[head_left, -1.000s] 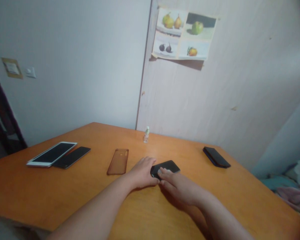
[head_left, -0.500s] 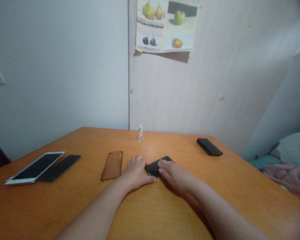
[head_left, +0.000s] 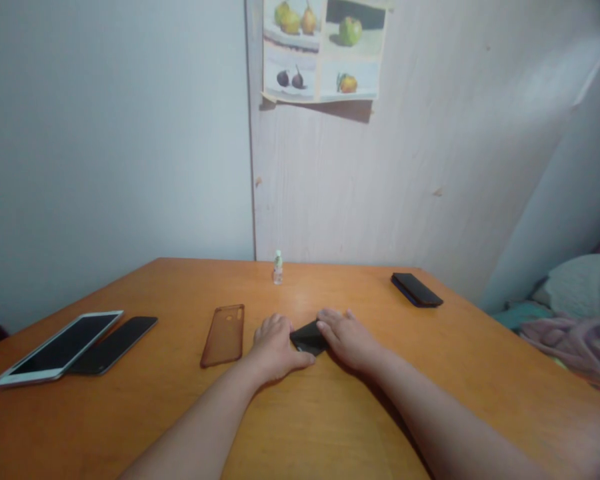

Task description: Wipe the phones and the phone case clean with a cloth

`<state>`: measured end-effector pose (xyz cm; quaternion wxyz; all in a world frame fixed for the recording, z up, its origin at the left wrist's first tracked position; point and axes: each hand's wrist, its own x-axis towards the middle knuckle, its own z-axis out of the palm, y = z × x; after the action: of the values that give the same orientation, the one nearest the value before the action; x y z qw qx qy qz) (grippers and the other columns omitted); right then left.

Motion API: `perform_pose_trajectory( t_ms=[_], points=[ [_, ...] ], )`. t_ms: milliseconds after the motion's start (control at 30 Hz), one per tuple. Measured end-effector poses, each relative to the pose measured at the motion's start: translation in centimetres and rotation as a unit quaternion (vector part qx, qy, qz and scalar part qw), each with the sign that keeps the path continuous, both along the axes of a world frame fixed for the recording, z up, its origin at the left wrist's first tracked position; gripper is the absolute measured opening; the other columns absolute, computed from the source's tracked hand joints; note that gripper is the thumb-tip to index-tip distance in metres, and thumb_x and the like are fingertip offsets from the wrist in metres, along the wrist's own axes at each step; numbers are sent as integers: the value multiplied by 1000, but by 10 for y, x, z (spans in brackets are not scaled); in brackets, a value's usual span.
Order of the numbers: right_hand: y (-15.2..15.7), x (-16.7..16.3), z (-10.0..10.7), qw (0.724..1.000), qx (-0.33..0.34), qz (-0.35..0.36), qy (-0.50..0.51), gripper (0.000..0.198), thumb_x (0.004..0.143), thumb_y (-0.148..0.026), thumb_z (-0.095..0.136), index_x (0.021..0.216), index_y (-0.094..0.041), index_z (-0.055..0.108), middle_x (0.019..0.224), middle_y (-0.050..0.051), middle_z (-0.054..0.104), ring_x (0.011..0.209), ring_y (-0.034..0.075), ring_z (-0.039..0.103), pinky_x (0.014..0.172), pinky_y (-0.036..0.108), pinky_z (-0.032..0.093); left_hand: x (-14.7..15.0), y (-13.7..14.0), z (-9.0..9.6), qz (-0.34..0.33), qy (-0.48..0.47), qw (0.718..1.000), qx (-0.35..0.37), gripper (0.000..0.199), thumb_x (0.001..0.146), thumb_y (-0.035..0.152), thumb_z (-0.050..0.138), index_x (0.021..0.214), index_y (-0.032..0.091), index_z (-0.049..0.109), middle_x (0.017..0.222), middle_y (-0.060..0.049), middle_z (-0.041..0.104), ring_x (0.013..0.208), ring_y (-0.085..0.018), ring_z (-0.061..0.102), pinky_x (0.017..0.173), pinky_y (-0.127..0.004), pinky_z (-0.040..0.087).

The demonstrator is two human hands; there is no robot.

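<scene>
A flat black phone (head_left: 310,337) lies on the wooden table between my hands, its right part hidden under my fingers. My left hand (head_left: 275,343) holds it by the left end, thumb along the near side and fingers towards the far side. Over its right end rests my right hand (head_left: 347,337), palm down with fingers stretched out and lying flat. Just left of my left hand is a brown translucent phone case (head_left: 225,335), lying flat.
On the left of the table (head_left: 300,427), a white tablet (head_left: 63,350) lies beside another black phone (head_left: 115,345). A small clear bottle (head_left: 278,268) stands towards the back. At the far right sits a dark wallet-like case (head_left: 416,290). A fruit poster (head_left: 324,50) hangs on the wall.
My right hand has slid a little right and away from me across the phone, baring less of its far right corner. My left hand stays in place. The view has shifted slightly.
</scene>
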<state>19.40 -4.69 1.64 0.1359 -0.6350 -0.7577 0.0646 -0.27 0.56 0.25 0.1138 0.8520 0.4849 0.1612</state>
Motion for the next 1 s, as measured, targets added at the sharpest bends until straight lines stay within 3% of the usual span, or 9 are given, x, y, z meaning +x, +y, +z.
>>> perform_pose_trajectory(
  t_ms=[100, 233, 300, 467, 533, 733, 800, 933, 1000],
  points=[
    [2, 5, -1, 999, 6, -42, -14, 55, 105, -43, 22, 143, -14, 50, 152, 17, 43, 145, 28, 33, 118, 57, 17, 2, 0, -1, 3, -2, 1000, -1, 62, 57, 66, 73, 97, 22, 56, 107, -8, 59, 104, -31, 56, 80, -35, 44],
    [-9, -16, 1, 993, -4, 116, 23, 54, 105, -45, 20, 147, -22, 45, 155, 10, 41, 146, 22, 31, 121, 50, 13, 4, -4, 1, 18, 3, 1000, -1, 49, 63, 57, 70, 95, 22, 55, 105, -9, 59, 103, -31, 57, 78, -36, 44],
    [-8, -18, 1, 990, -6, 139, 31, 53, 105, -44, 19, 147, -24, 45, 155, 9, 41, 146, 21, 31, 121, 50, 12, 4, -5, 3, 23, 3, 1000, -4, 48, 64, 56, 70, 94, 23, 54, 105, -9, 59, 103, -31, 57, 78, -36, 44],
    [8, 10, -6, 999, -1, -47, -14, 53, 105, -41, 23, 142, -15, 50, 153, 16, 43, 145, 28, 33, 118, 57, 17, 3, -3, 2, 12, -4, 1000, -11, 62, 56, 66, 73, 96, 22, 55, 107, -9, 60, 104, -31, 57, 82, -36, 45],
    [6, 12, -6, 998, -3, -66, -24, 54, 104, -42, 26, 144, -13, 48, 154, 18, 40, 146, 29, 31, 118, 57, 17, 4, -3, 2, 13, -5, 1000, -9, 63, 55, 67, 73, 96, 23, 56, 107, -9, 60, 105, -32, 57, 83, -36, 45],
    [-21, -19, 6, 990, -21, 137, 19, 53, 104, -43, 23, 144, -20, 49, 153, 11, 44, 145, 24, 34, 121, 47, 19, 4, -5, 6, 12, 6, 1000, -14, 46, 65, 56, 68, 94, 22, 58, 104, -9, 60, 103, -32, 58, 82, -38, 46],
    [-19, -13, 6, 993, -25, 111, 10, 53, 104, -43, 23, 143, -20, 51, 152, 10, 46, 145, 24, 34, 121, 48, 18, 3, -5, 6, 6, -1, 1000, -11, 49, 64, 58, 69, 95, 22, 59, 105, -9, 60, 104, -32, 57, 83, -39, 46],
    [-6, 12, 1, 997, -23, -58, -45, 54, 103, -40, 27, 142, -11, 51, 151, 18, 44, 144, 30, 35, 119, 55, 19, 2, -4, 2, -5, -17, 1000, -2, 58, 61, 62, 71, 102, 23, 59, 110, -9, 61, 107, -32, 56, 87, -39, 46],
    [-7, 12, 0, 995, -25, -81, -61, 54, 103, -40, 28, 141, -10, 52, 150, 19, 45, 143, 31, 36, 119, 55, 19, 2, -4, 0, -12, -27, 1000, 8, 58, 62, 58, 72, 105, 23, 58, 112, -9, 61, 109, -32, 55, 89, -39, 45]
  ],
)
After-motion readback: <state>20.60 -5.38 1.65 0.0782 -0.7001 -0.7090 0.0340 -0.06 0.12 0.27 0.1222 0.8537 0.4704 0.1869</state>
